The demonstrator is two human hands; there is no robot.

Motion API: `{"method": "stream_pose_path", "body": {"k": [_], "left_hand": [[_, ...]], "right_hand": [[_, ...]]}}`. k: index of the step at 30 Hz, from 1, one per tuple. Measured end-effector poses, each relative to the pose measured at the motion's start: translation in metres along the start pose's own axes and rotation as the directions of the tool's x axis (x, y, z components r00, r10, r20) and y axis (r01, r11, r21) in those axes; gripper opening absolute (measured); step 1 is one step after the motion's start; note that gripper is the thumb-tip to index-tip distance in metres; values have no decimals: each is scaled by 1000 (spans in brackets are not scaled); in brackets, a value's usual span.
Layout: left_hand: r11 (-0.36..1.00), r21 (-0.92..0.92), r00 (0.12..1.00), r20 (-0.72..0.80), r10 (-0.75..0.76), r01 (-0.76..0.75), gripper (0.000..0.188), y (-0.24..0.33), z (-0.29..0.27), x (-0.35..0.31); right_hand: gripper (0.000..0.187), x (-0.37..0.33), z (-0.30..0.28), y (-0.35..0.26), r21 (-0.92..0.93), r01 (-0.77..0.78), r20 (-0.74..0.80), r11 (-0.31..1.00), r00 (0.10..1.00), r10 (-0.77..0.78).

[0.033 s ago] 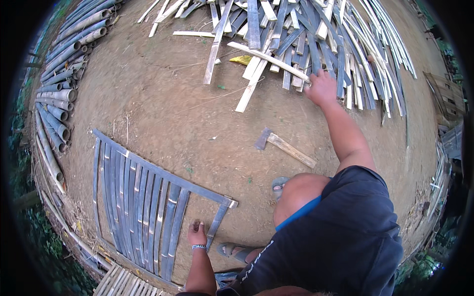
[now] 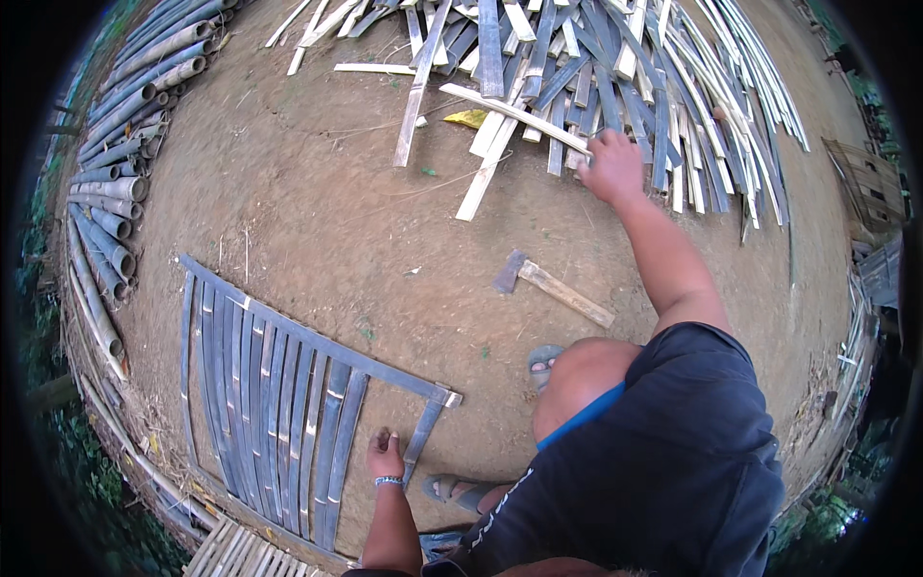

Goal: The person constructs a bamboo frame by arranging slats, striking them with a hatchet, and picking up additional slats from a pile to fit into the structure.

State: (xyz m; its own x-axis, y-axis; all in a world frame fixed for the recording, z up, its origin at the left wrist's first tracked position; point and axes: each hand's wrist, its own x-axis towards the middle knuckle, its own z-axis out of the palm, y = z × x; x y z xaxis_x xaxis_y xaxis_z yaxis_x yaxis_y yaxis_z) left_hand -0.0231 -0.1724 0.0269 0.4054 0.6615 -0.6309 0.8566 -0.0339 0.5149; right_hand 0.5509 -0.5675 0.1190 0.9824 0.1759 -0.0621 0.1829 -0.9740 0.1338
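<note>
With my right arm stretched forward, my right hand [image 2: 613,165] closes its fingers around the near right end of a pale split bamboo strip [image 2: 510,112], which slants across the edge of the bamboo pile [image 2: 577,87]. Low on the left, my left hand [image 2: 385,454] has curled fingers; whether anything small is inside them is hidden. It hovers over a gap in a bamboo slat frame [image 2: 288,332], between the last long dark slat [image 2: 343,442] and the short end piece [image 2: 421,438]. An axe [image 2: 558,288] with a wooden handle lies on the dirt between my hands.
Bamboo poles [image 2: 120,255] are stacked along the left side. A yellow leaf [image 2: 467,117] lies by the pile. At the lower left is a slatted bamboo platform [image 2: 240,553]. My sandalled foot [image 2: 544,363] stands near the axe handle.
My right hand has shifted slightly left, over the end of the pale bamboo strip. The left hand has barely moved.
</note>
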Motion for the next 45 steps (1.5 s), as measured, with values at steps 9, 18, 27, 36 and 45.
{"method": "stream_pose_path", "body": {"k": [9,18,27,36,45], "left_hand": [[997,-72,999,-14,33,-34,33,-4,7,15],[997,-77,1000,2,4,-4,36,19,12,-8],[997,-70,999,22,-27,29,42,30,6,-17],[996,-82,999,-2,36,-36,40,16,28,-10],[998,-44,999,25,-41,43,39,24,33,-18]], "right_hand": [[49,63,-2,-114,523,240,-352,818,935,-49],[67,156,-5,-182,944,-307,323,-123,935,145],[62,138,-20,-238,903,-38,143,427,965,-218],[34,149,18,-178,633,174,-167,754,982,-87],[30,206,37,-152,439,-40,-25,898,998,57]]}}
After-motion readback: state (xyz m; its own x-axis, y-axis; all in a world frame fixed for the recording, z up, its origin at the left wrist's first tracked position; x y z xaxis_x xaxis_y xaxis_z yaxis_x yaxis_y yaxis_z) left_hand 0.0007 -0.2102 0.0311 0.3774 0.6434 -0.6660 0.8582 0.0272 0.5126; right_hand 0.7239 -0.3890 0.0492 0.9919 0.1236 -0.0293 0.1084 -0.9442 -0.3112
